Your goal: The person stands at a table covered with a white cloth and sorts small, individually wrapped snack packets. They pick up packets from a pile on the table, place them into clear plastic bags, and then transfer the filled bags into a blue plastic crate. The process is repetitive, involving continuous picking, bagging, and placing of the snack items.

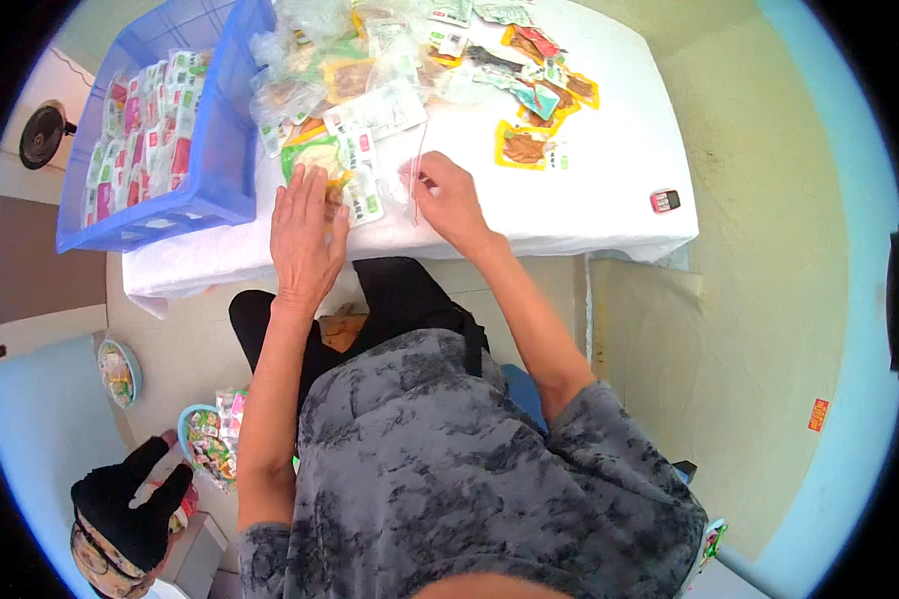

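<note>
My left hand (306,235) lies flat, fingers stretched out, on a green-edged food packet (316,156) near the table's front edge. White printed packets (364,180) lie beside its fingertips. Just to the right, my right hand (448,200) has thumb and fingers pinched at the edge of a clear plastic bag (407,200). The bag is hard to see against the white cloth, and I cannot tell what is inside it. Behind both hands, several packets and clear bags (350,75) form a loose heap.
A blue crate (232,150) with rows of packets (140,135) stands at the table's left. Yellow-edged packets (522,147) lie to the right on the white cloth (609,130), near a small red-and-black device (665,201). At lower left, another person (120,509) is beside a basin of packets (208,439).
</note>
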Available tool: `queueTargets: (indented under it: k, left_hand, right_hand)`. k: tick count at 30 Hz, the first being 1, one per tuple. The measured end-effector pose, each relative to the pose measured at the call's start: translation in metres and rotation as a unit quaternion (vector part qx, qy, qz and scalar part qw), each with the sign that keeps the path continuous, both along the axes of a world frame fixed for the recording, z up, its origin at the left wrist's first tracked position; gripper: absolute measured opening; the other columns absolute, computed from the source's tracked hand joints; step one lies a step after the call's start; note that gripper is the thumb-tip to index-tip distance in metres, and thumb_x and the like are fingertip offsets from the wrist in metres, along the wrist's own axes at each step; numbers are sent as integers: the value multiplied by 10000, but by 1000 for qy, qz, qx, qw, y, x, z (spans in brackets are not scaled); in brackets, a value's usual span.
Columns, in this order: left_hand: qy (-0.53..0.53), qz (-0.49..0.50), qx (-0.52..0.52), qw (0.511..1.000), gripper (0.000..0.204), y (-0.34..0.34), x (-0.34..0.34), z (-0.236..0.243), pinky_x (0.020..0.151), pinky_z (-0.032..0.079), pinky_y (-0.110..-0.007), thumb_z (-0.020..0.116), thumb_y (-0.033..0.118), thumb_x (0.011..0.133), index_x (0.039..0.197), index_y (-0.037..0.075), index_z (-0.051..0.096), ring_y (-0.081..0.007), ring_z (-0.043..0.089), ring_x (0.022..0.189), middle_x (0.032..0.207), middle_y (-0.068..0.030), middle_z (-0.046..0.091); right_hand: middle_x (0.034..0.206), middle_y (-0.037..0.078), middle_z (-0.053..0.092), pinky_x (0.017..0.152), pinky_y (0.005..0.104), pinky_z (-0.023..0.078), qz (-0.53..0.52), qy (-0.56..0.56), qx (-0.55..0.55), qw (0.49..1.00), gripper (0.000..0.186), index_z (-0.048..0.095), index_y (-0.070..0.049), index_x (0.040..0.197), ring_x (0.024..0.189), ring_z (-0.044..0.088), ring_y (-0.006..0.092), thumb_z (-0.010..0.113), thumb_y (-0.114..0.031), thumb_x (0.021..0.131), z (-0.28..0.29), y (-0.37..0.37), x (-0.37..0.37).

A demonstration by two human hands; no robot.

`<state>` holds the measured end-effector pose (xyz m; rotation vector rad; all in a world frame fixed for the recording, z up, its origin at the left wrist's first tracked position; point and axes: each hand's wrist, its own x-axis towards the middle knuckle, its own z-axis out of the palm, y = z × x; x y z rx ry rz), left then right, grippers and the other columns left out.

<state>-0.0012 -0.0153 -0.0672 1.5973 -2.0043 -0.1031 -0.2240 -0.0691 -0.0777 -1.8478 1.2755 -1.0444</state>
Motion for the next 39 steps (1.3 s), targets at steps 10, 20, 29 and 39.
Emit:
queueTargets:
  k: [10, 20, 29, 39]
  left_hand:
    - [-43, -59, 62, 995, 553, -6, -10, -19, 1244, 164, -483, 567, 284, 992, 1470, 30, 453, -294, 322, 1485, 1546, -154, 431]
    - [-80, -84, 61, 991, 500, -11, -3, -15, 1229, 199, -500, 596, 227, 972, 1422, 27, 511, -300, 344, 1473, 1529, -126, 459]
    - [-55, -40, 17, 998, 465, -8, -11, -26, 1231, 195, -515, 580, 172, 953, 1379, -10, 536, -283, 396, 1440, 1486, -125, 504]
    - [-83, -60, 9, 995, 447, -10, -8, -25, 1234, 194, -522, 561, 137, 939, 1361, -12, 558, -252, 402, 1438, 1473, -90, 525]
  right_hand:
    - [1259, 174, 585, 1036, 458, 419, -369, 205, -68, 904, 549, 558, -10, 1269, 1205, 524, 340, 799, -184, 808, -17, -21, -173]
    - [1188, 182, 643, 938, 440, 492, -301, 228, 46, 925, 645, 576, -77, 1354, 1117, 586, 351, 808, -289, 790, -26, -29, -169]
    - [1043, 121, 636, 850, 432, 496, -313, 256, -103, 909, 303, 690, -98, 1133, 1014, 577, 302, 723, -241, 868, -10, -27, -141]
    - [1216, 147, 662, 1000, 454, 460, -219, 146, -96, 960, 341, 654, -67, 1206, 1156, 586, 352, 660, -195, 890, -16, -97, -82]
